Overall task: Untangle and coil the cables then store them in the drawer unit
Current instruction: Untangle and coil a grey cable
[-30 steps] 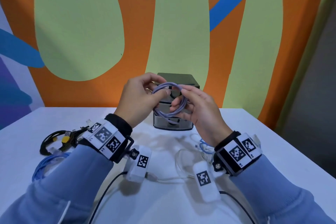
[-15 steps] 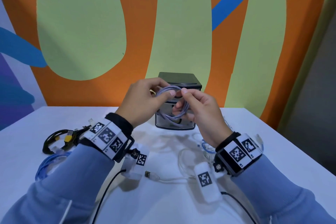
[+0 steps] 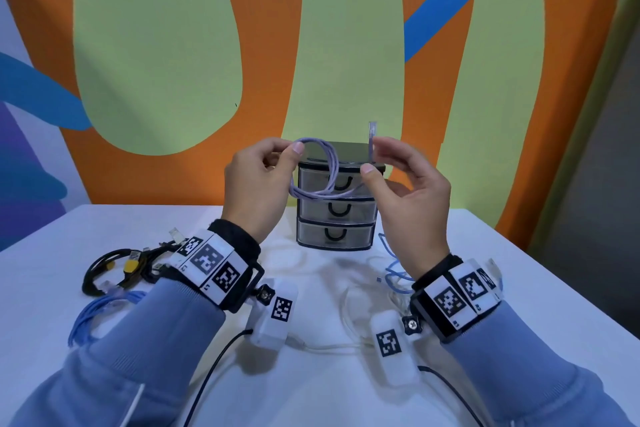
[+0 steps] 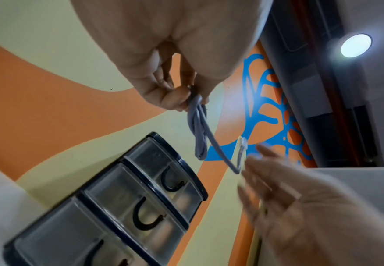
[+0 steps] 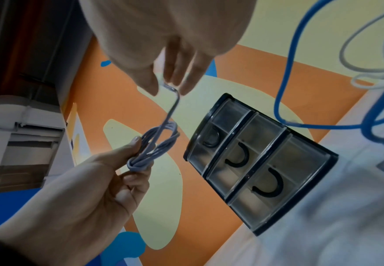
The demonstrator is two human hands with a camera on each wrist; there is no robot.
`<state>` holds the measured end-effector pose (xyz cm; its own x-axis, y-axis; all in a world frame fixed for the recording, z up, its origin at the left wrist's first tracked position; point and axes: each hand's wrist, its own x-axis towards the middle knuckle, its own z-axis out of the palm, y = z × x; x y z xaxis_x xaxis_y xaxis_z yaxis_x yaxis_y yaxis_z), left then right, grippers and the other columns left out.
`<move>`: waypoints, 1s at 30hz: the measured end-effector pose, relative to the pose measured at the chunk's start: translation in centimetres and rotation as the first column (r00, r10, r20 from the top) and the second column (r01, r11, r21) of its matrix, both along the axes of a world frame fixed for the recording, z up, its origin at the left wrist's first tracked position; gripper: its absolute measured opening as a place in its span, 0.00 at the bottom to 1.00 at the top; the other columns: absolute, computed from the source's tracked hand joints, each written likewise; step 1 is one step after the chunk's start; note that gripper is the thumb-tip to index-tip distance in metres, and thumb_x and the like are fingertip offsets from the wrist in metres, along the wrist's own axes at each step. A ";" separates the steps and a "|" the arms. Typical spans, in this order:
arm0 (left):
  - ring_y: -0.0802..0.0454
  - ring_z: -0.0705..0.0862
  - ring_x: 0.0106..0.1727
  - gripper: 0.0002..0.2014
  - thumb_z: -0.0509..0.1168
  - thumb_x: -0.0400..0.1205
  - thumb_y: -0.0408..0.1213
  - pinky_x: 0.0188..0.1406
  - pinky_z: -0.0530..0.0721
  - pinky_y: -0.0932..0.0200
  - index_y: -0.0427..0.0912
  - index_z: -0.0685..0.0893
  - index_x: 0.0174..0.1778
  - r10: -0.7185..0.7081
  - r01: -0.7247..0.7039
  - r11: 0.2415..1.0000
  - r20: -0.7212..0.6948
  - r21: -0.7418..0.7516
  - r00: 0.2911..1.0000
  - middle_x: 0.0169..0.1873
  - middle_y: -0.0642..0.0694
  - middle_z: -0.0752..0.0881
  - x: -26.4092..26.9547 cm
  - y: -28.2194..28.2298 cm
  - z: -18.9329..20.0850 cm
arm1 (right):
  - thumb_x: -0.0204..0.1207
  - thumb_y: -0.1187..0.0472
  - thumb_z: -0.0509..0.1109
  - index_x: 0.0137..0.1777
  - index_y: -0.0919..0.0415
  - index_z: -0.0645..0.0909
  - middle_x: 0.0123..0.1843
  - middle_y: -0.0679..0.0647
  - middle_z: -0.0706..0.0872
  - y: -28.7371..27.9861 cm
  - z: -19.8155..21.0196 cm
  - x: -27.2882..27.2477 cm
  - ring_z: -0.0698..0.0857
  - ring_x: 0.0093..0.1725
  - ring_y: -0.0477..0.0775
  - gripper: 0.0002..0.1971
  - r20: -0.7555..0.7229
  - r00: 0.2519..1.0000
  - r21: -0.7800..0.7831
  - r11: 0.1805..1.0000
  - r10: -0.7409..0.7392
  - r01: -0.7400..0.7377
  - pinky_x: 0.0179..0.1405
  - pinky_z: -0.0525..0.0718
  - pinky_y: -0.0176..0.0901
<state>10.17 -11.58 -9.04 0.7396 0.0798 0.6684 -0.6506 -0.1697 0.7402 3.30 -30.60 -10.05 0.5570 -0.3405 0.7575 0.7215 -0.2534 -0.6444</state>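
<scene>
Against the orange and green wall, mid-frame, my left hand (image 3: pixel 256 180) pinches the coiled purple cable (image 3: pixel 317 170) before the drawer unit (image 3: pixel 336 218). My right hand (image 3: pixel 405 191) pinches its loose end; I should wrap that tail snugly, keeping loops together.

Lavender cable (image 3: pixel 323 170) centre frame. Drawer unit (image 3: pixel 336 218): smoky clear drawers, black frame and handles. Wall (image 3: pixel 156 45) above: orange, pale green, blue shapes. White table (image 3: pixel 311 392); blue cable (image 3: pixel 100 308) and black cable (image 3: pixel 100 270) lower left.
</scene>
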 end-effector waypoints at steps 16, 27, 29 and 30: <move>0.59 0.81 0.33 0.08 0.72 0.89 0.45 0.38 0.84 0.48 0.48 0.95 0.54 -0.180 0.179 0.984 0.060 0.020 0.982 0.32 0.62 0.88 -1.1 -1.4 -0.2 | 0.84 0.75 0.71 0.58 0.55 0.93 0.53 0.50 0.96 -0.5 -1.4 1.3 0.93 0.54 0.47 0.15 -0.375 0.904 0.061 0.978 0.206 -0.198 0.57 0.88 0.40; 0.54 0.75 0.28 0.10 0.69 0.90 0.48 0.31 0.74 0.57 0.53 0.95 0.49 0.012 -0.024 0.988 0.081 0.150 0.997 0.27 0.49 0.85 -1.4 -0.9 -0.2 | 0.87 0.69 0.69 0.68 0.68 0.87 0.58 0.61 0.92 -0.5 -0.3 0.6 0.89 0.54 0.54 0.13 -0.284 0.740 0.418 0.773 0.610 -0.477 0.56 0.90 0.48; 0.56 0.73 0.27 0.10 0.70 0.90 0.48 0.30 0.71 0.59 0.53 0.95 0.50 0.006 -0.020 0.986 0.083 0.165 0.996 0.26 0.52 0.82 -1.5 -0.9 -0.2 | 0.85 0.68 0.72 0.69 0.67 0.86 0.55 0.56 0.92 -0.3 -0.5 0.7 0.89 0.51 0.51 0.14 -0.321 0.738 0.349 0.799 0.593 -0.490 0.56 0.89 0.46; 0.57 0.72 0.27 0.10 0.70 0.90 0.48 0.29 0.69 0.62 0.52 0.95 0.50 -0.001 -0.015 0.985 0.090 0.170 0.996 0.27 0.53 0.83 -1.6 -1.0 -0.3 | 0.85 0.69 0.71 0.69 0.67 0.87 0.51 0.53 0.91 -0.3 -0.5 0.7 0.87 0.49 0.49 0.14 -0.348 0.730 0.313 0.807 0.589 -0.501 0.56 0.89 0.45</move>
<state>8.61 -12.55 -9.31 0.6760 -0.0362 0.7360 -0.7112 -0.2935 0.6388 4.04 -30.87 -10.57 0.9294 0.0123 0.3688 0.3537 0.2553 -0.8999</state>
